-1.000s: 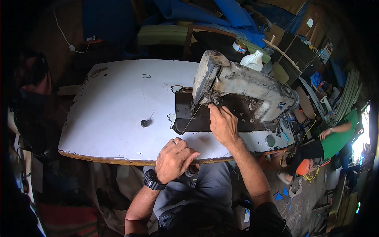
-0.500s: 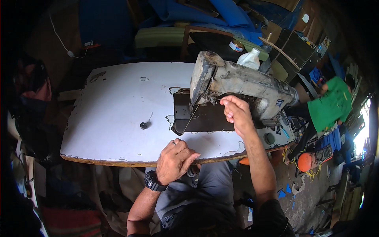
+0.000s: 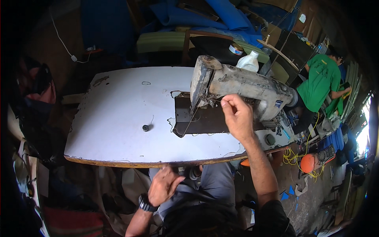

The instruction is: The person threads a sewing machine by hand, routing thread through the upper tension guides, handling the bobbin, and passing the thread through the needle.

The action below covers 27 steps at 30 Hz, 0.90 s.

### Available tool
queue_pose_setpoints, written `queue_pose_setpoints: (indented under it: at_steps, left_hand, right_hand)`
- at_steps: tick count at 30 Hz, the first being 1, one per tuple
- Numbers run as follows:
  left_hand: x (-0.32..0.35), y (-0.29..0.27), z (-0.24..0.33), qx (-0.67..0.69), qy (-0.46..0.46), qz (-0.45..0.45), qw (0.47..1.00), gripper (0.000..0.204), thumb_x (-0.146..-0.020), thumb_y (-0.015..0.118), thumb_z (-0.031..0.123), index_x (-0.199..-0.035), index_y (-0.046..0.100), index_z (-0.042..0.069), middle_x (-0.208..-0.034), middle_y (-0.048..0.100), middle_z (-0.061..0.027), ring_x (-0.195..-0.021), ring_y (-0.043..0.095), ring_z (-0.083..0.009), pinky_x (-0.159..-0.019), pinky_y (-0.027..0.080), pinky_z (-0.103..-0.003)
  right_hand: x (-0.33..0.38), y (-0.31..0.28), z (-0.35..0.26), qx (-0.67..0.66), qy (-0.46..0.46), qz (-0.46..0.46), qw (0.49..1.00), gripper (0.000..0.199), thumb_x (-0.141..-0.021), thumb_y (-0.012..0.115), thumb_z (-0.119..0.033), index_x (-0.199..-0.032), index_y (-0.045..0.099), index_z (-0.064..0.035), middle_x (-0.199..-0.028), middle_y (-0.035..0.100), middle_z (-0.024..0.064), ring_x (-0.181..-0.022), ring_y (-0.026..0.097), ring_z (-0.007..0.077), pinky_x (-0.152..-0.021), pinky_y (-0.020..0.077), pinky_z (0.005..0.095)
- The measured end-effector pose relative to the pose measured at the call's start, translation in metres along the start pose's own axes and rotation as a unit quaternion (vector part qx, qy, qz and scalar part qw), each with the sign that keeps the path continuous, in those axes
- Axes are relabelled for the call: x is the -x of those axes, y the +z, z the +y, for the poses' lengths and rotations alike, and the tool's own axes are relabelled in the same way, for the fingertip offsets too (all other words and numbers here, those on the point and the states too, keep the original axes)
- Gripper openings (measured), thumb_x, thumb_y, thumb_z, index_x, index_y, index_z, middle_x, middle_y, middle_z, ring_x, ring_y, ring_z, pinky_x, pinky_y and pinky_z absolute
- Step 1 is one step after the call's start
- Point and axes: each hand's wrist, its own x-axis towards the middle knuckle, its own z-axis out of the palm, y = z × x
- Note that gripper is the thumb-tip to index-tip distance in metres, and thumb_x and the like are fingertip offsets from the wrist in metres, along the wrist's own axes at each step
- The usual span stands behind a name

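A worn grey sewing machine stands on a white tabletop with chipped edges. My right hand is in front of the machine's arm, thumb and forefinger pinched on a thin thread beside the tension knob. From the machine's head, a length of thread slants down across the dark bed plate. My left hand is just below the table's front edge, above my lap, its thumb apart; the other fingers are blurred. A small dark bobbin with a loose thread tail lies on the tabletop.
Behind the machine are a white bottle and a round tin. A dark round object sits at the table's right. A person in a green shirt bends at the right, near an orange object and yellow cord.
My left hand has dropped from the table's front edge toward my lap. My right hand keeps its pinch near the tension knob. The person in green has turned and bent over.
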Motion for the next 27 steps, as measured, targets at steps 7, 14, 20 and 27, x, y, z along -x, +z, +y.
queue_pose_setpoints:
  at_steps: [7,14,20,27]
  left_hand:
    - [0.055,0.007,0.005,-0.034,-0.069,-0.017,0.997,0.018,-0.084,0.075,0.01,-0.076,0.063,0.001,-0.074,0.055,-0.0127,-0.068,0.054,-0.0336,-0.065,0.046,-0.042]
    - [0.033,0.014,0.015,0.006,-0.026,0.004,1.0,0.014,-0.083,0.075,0.011,-0.077,0.065,0.003,-0.072,0.055,-0.0102,-0.065,0.054,-0.0294,-0.063,0.044,-0.038]
    - [0.032,0.017,0.013,0.002,-0.017,0.0,1.0,0.016,-0.083,0.076,0.012,-0.076,0.065,0.003,-0.073,0.056,-0.0094,-0.067,0.055,-0.0288,-0.062,0.045,-0.038]
    - [0.035,0.012,0.009,-0.002,-0.028,0.014,1.0,0.014,-0.083,0.075,0.011,-0.078,0.065,0.003,-0.074,0.057,-0.0095,-0.068,0.055,-0.0291,-0.063,0.045,-0.038]
  right_hand:
    - [0.0,0.041,0.003,0.144,-0.09,0.085,0.982,0.014,-0.079,0.075,-0.01,-0.086,0.064,-0.0054,-0.07,0.059,0.0054,-0.062,0.061,0.0233,-0.056,0.0501,0.035]
    - [0.0,0.067,0.01,0.167,-0.151,0.203,0.953,0.014,-0.074,0.074,-0.005,-0.08,0.062,-0.0076,-0.065,0.055,0.0033,-0.058,0.059,0.0224,-0.049,0.0473,0.0357]
    - [-0.001,0.079,0.019,0.05,-0.102,0.243,0.963,0.013,-0.075,0.069,0.003,-0.075,0.058,-0.0043,-0.061,0.054,0.0046,-0.05,0.053,0.0169,-0.047,0.0428,0.031]
    - [0.003,0.09,0.03,-0.112,-0.028,0.266,0.957,0.008,-0.081,0.067,0.005,-0.08,0.061,-0.0004,-0.059,0.053,-0.0018,-0.053,0.045,0.0026,-0.047,0.0351,0.0224]
